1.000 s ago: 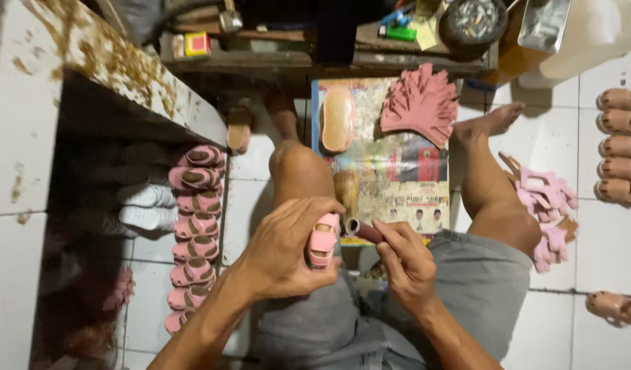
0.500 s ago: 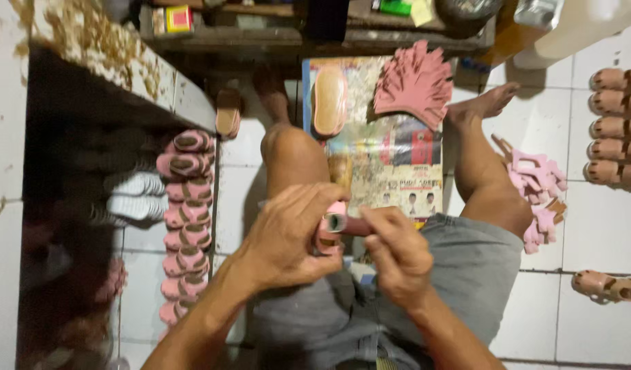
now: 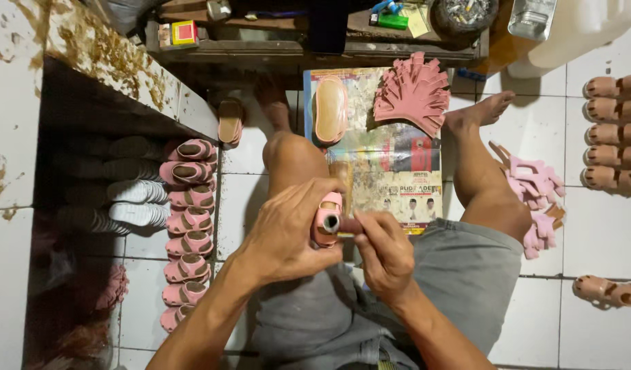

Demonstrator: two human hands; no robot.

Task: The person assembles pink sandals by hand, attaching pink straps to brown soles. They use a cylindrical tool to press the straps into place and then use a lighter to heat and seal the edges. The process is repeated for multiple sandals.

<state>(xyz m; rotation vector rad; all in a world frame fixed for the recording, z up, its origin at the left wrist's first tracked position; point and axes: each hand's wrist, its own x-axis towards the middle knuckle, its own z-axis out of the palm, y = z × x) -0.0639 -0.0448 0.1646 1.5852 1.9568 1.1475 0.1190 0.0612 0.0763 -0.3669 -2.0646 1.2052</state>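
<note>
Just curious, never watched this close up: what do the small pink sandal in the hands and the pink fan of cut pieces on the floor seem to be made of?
The small pink sandal looks like matte synthetic leather or foam; its strap bends smoothly. The pink fan of cut pieces seems the same thin sheet, flat with clean edges. The exact material can't be told.

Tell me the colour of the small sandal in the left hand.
Pink. The sandal in the left hand shows best in the head view, the only one.
</note>
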